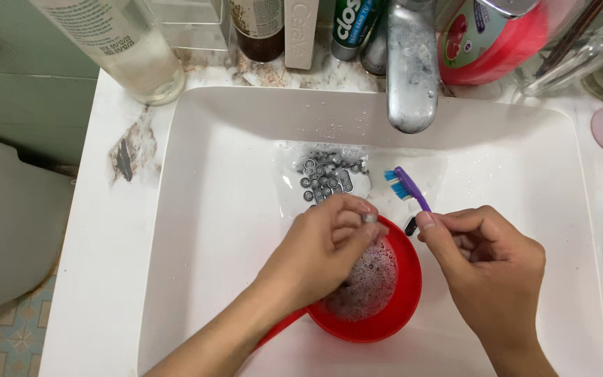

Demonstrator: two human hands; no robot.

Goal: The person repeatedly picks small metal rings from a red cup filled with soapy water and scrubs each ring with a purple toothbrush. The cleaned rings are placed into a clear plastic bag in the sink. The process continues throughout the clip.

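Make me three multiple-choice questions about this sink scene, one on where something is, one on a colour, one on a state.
1. Where do the small grey parts lie?
A. On the sink floor below the tap
B. In the red bowl
C. On the counter

2. What colour is the toothbrush handle?
A. Green
B. Purple
C. White

3. What is in the bowl?
A. Nothing, it is dry
B. Clear still water
C. Foamy water

Answers:
1. A, the parts sit in a cluster on the white basin just ahead of the spout.
2. B, the handle in the right hand is purple, with blue bristles.
3. C, bubbles cover the liquid under the left hand, which pinches one small grey piece.
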